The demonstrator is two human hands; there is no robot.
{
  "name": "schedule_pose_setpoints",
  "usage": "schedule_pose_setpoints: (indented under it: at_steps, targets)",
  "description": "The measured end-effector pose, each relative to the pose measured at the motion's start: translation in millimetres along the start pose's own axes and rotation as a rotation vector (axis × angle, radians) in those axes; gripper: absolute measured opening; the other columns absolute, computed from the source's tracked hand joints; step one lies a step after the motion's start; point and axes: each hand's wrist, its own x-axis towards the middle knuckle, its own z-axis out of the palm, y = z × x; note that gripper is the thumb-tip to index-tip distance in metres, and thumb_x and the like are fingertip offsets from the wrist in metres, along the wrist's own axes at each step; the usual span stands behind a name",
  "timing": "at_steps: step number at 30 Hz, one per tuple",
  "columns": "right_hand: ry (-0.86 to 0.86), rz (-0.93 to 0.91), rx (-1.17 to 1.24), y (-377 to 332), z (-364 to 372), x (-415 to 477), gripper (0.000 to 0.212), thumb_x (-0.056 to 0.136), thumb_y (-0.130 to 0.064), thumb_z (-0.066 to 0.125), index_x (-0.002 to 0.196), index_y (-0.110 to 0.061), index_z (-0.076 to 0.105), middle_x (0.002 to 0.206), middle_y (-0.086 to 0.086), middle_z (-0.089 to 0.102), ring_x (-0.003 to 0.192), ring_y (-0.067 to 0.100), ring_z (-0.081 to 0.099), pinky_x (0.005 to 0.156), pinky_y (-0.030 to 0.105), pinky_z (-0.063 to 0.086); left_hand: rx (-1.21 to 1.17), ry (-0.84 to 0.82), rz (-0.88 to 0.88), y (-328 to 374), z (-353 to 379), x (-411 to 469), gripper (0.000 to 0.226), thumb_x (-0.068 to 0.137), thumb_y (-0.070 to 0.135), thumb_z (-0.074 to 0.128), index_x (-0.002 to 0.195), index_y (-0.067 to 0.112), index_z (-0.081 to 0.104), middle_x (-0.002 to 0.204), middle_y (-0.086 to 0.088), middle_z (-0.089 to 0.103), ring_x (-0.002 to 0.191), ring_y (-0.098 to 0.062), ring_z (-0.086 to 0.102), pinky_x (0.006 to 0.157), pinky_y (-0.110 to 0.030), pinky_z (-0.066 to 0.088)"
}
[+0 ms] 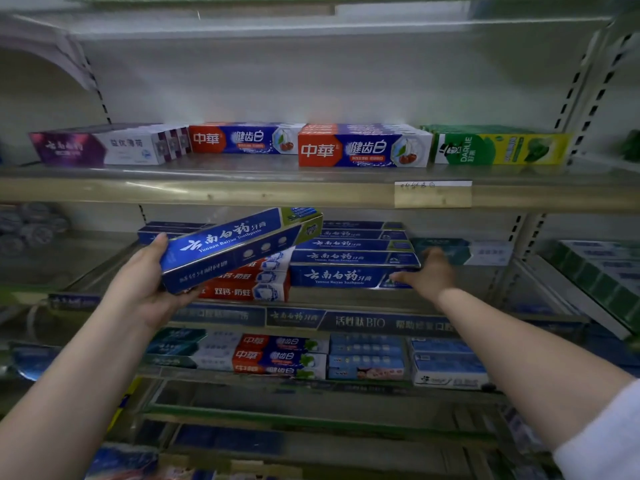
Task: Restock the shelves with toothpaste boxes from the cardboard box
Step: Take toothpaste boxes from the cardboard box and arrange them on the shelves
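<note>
One blue toothpaste box [239, 247] is sitting tilted in the left hand [145, 275]. The fingers are wrapping under its near-left end and the thumb is pressing on top. Its far-right end is rising toward the front edge of the upper shelf [242, 194]. The right hand [429, 271] is touching the right end of the matching blue stack [353, 258] on the middle shelf [332, 298]. Motion is blurring that hand, so I cannot tell whether its fingers are lying flat or curling round the boxes. The cardboard box is not showing in this view.

Judging by the matching print, the held box is probably heading for the blue stack. To do this well, the person should be levelling the box first, turning its printed face to the front, then sliding it in lengthwise on top while the right hand is steadying the pile's end.

Room is looking tight. The raised corner is sitting close under the upper shelf's edge, so lowering that end before pushing inward is advisable. Just beneath the box, a pile of red boxes [249, 285] is standing beside the blue stack on its left, and a low pass could be nudging them. Open shelf is showing to the far left.
</note>
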Motion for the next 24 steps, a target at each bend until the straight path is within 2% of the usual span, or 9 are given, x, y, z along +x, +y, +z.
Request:
schedule_pose_setpoints:
  at_steps: [3, 5, 7, 9, 12, 14, 17, 22, 24]
  targets:
    - [0.046, 0.038, -0.06, -3, 0, -1, 0.07, 0.071, -0.023, 0.082, 0.125, -0.004, 0.042, 0.131, 0.017, 0.046, 0.118, 0.033, 0.049, 0.095, 0.037, 0.043, 0.001, -0.036, -0.014, -8, 9, 0, 0.033, 0.092, 0.039, 0.058, 0.116, 0.019, 0.05, 0.112, -0.011, 0.065, 0.101, -0.025, 0.065, 0.078, -0.047, 0.054]
    - [0.132, -0.007, -0.1, -8, 0, -3, 0.058, 0.078, -0.021, 0.075, 0.125, -0.006, 0.044, 0.133, 0.018, 0.041, 0.116, 0.034, 0.049, 0.097, 0.037, 0.044, 0.035, -0.073, -0.009, -15, 18, 0, 0.026, 0.092, 0.038, 0.058, 0.11, 0.02, 0.051, 0.11, -0.01, 0.066, 0.099, -0.024, 0.065, 0.083, -0.048, 0.054]
    - [0.149, -0.064, -0.017, -18, -1, -8, 0.041, 0.087, -0.025, 0.065, 0.121, -0.009, 0.049, 0.13, 0.015, 0.047, 0.111, 0.032, 0.053, 0.094, 0.039, 0.046, 0.093, -0.117, 0.007, -22, 27, -2, 0.02, 0.093, 0.038, 0.056, 0.104, 0.021, 0.051, 0.108, -0.01, 0.066, 0.096, -0.024, 0.065, 0.081, -0.049, 0.054]
    - [0.003, -0.024, 0.125, -30, -1, -15, 0.038, 0.092, -0.041, 0.054, 0.12, -0.016, 0.053, 0.123, 0.006, 0.055, 0.107, 0.029, 0.057, 0.082, 0.036, 0.047, 0.142, -0.172, 0.018, -31, 39, -4, 0.023, 0.094, 0.037, 0.056, 0.108, 0.019, 0.052, 0.105, -0.01, 0.066, 0.092, -0.024, 0.065, 0.072, -0.046, 0.056]
    - [-0.294, 0.128, 0.202, -37, -3, -26, 0.063, 0.088, -0.067, 0.038, 0.131, -0.022, 0.047, 0.112, 0.0, 0.057, 0.085, 0.021, 0.06, 0.061, 0.027, 0.039, 0.205, -0.214, 0.025, -45, 57, -9, 0.024, 0.095, 0.034, 0.055, 0.112, 0.018, 0.051, 0.098, -0.01, 0.065, 0.084, -0.024, 0.063, 0.065, -0.045, 0.054]
    - [-0.339, 0.112, 0.194, -29, -6, -26, 0.071, 0.085, -0.07, 0.041, 0.135, -0.02, 0.044, 0.1, 0.001, 0.058, 0.07, 0.016, 0.053, 0.055, 0.026, 0.035, 0.221, -0.231, 0.001, -52, 68, -13, 0.021, 0.095, 0.032, 0.055, 0.111, 0.018, 0.051, 0.097, -0.01, 0.064, 0.085, -0.025, 0.063, 0.072, -0.049, 0.054]
    - [-0.318, 0.121, 0.263, -13, -18, -25, 0.071, 0.085, -0.058, 0.055, 0.139, -0.015, 0.04, 0.093, 0.004, 0.055, 0.07, 0.015, 0.044, 0.057, 0.026, 0.034, 0.233, -0.254, -0.054, -61, 78, -15, 0.026, 0.094, 0.034, 0.056, 0.114, 0.018, 0.05, 0.102, -0.01, 0.064, 0.089, -0.027, 0.064, 0.07, -0.049, 0.054]
    - [-0.314, 0.123, 0.354, 6, -36, -25, 0.056, 0.078, -0.052, 0.067, 0.119, -0.015, 0.056, 0.105, 0.011, 0.064, 0.08, 0.019, 0.051, 0.069, 0.031, 0.042, 0.281, -0.382, -0.133, -62, 89, -18, 0.032, 0.089, 0.03, 0.062, 0.113, 0.013, 0.051, 0.107, -0.016, 0.067, 0.092, -0.03, 0.068, 0.073, -0.049, 0.057]
    - [-0.299, 0.125, 0.437, 10, -41, -26, 0.039, 0.082, -0.042, 0.068, 0.11, -0.016, 0.059, 0.099, 0.008, 0.063, 0.078, 0.016, 0.051, 0.068, 0.028, 0.043, 0.413, -0.498, -0.109, -59, 89, -18, 0.05, 0.079, 0.025, 0.072, 0.123, 0.016, 0.05, 0.105, -0.015, 0.068, 0.088, -0.028, 0.07, 0.07, -0.042, 0.058]
